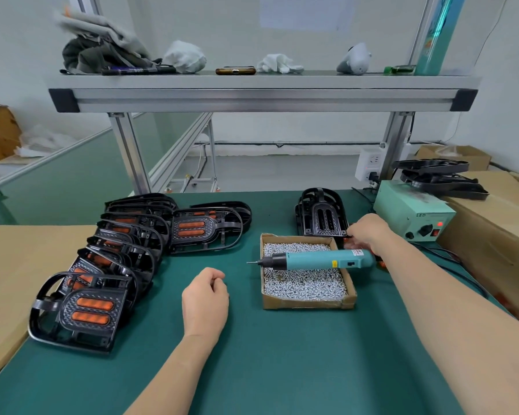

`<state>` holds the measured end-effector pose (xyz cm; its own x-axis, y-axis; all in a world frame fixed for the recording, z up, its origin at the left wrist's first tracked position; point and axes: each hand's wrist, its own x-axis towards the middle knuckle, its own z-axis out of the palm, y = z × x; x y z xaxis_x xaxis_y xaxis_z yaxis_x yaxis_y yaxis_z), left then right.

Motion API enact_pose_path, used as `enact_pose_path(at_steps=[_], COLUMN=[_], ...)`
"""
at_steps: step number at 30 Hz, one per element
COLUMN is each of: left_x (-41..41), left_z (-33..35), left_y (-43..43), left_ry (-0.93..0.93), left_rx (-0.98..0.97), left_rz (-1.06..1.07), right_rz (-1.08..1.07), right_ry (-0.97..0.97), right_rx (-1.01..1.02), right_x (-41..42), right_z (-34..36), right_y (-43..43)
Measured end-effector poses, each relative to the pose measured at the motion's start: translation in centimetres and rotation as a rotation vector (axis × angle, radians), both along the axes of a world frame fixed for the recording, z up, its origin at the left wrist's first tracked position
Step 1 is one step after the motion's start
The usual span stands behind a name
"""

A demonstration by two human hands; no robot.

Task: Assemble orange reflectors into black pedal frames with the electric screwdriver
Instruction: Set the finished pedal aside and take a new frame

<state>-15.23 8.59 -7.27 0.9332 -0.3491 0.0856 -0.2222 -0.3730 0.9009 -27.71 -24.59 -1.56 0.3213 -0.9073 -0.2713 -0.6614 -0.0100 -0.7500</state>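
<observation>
Right hand (367, 232) is reaching to the empty black pedal frame (321, 218) just behind the screw box (307, 304); left hand (206, 298) is idling.

Right hand's fingers are curling at the frame's near right corner, touching or nearly so. An orange bit (346, 239) is showing under them, and I can't tell whether it is gripping the frame, a reflector or nothing. Left hand is lying loosely curled on the worktop (252, 369) left of the box, holding nothing. Electric screwdriver (318, 259) is lying across the box on top of the screws, bit pointing left, nobody holding it. Finished pedals (93, 313) with orange reflectors are stacking up in a row well left of the box. Step looks like fetching the next frame and reflector. Next it needs the frame brought in front of the box, the reflector seated, then a screw and the driver picked up.
</observation>
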Motion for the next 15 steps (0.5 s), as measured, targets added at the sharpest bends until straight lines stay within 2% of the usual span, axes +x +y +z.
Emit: enact_pose_path(at_steps=[2, 8, 15], left_x=[0.0, 0.0, 0.1], left_z=[0.1, 0.1, -0.1], left_y=[0.0, 0.1, 0.0], left_ry=[-0.002, 0.001, 0.006], left_rx=[0.001, -0.011, -0.019], left_rz=[0.000, 0.004, 0.006], right_rz=[-0.054, -0.117, -0.089], right_ry=[-0.059, -0.213, -0.461], right_rx=[0.076, 0.129, 0.256], right_x=[0.0, -0.4, -1.0], right_z=[0.2, 0.6, 1.6], right_y=[0.2, 0.7, 2.0])
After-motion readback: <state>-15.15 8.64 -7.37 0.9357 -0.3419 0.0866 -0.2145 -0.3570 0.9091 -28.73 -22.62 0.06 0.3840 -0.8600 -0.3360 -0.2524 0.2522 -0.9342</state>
